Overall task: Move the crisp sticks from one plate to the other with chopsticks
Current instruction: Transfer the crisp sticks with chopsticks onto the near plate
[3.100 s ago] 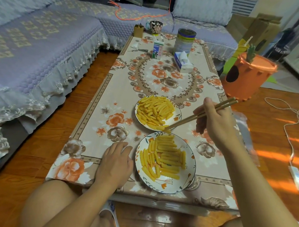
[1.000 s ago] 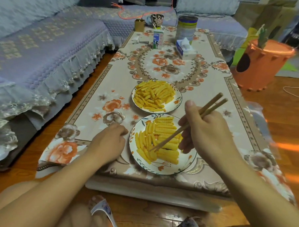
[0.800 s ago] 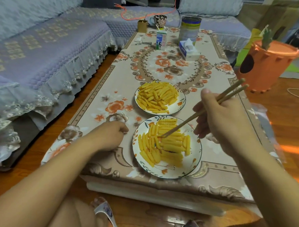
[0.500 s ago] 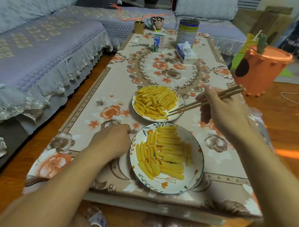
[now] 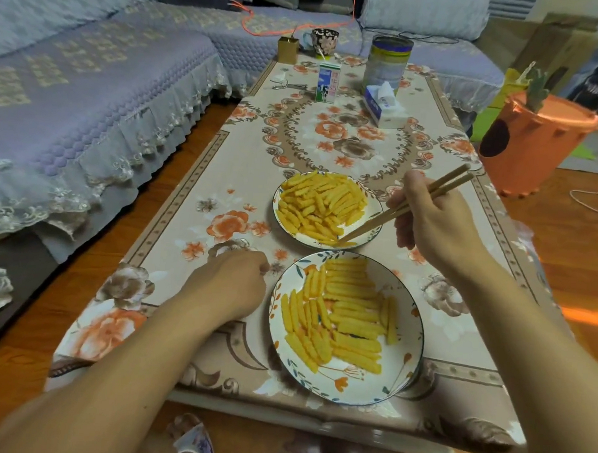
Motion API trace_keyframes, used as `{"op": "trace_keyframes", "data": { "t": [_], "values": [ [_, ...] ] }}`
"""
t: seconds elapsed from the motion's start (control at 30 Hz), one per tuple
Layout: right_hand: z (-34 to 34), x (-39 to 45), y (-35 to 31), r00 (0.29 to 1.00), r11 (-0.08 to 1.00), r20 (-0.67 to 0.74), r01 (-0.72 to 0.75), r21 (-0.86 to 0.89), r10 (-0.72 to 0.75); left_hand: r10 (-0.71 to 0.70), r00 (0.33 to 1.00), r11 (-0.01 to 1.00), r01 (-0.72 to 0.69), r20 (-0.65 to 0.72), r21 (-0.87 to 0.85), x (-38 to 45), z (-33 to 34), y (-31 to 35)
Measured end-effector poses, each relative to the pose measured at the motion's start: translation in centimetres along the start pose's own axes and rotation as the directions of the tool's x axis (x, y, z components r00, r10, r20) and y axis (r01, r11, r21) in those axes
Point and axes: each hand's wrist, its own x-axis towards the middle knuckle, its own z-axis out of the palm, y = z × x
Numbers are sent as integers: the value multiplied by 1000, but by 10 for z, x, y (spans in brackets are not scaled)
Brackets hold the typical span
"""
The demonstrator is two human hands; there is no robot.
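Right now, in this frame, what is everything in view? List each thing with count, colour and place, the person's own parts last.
far plate: one, white, mid-table, piled with crisp sticks
near plate: one, white with floral rim, near table edge
crisp sticks: many, yellow, on both plates
chopsticks: one pair, wooden, tips at far plate's near edge
table: one, floral orange-and-beige cloth
milk carton: one, white and blue, far end
tin can: one, silver and yellow, far end
tissue pack: one, white and blue, beside can
mug: one, dark floral, far edge
sofa: one, lavender cover, left
bin: one, orange, right
left hand: rests curled on table beside near plate
right hand: grips chopsticks
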Motion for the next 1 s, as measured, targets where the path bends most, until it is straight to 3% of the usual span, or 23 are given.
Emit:
{"op": "trace_keyframes", "data": {
  "t": [0.23,0.57,0.8,1.0],
  "values": [
    [-29,-24,-19,997,992,-80,28,120,-18,34,999,999,-34,19,-23,-5,3,-7],
    [-37,-41,-16,992,996,122,52,-68,-43,62,998,998,-62,-3,1,-9,8,-6],
    [-39,-25,-17,996,996,-64,64,54,-61,49,999,998,-49,-16,36,-11,8,2],
    [0,-12,-3,994,996,68,81,27,-83,46,999,998,-46,-1,51,-9,6,3]
  ]
}}
